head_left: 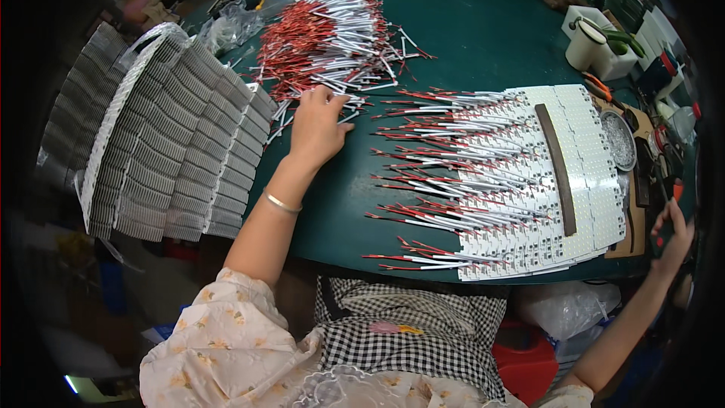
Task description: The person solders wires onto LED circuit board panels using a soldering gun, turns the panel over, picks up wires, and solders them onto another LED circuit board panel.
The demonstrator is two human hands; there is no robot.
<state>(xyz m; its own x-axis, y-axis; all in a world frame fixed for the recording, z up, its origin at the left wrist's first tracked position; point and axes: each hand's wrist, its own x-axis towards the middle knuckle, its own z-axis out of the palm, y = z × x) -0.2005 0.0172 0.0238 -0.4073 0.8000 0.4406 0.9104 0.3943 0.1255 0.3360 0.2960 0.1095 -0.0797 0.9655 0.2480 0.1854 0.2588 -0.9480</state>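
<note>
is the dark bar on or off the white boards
On: the dark bar lies across the white boards, with board showing on both sides.

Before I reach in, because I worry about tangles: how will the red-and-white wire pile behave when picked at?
The wire pile would probably shed pieces, since loose ends jut from its edges. Crossed pieces may drag neighbours along. Each looks light and fairly stiff, being thin and mostly straight.

Plastic-sheathed wires [325,38], smooth matt tabletop [453,38], shiny metal bangle [282,202].
</note>
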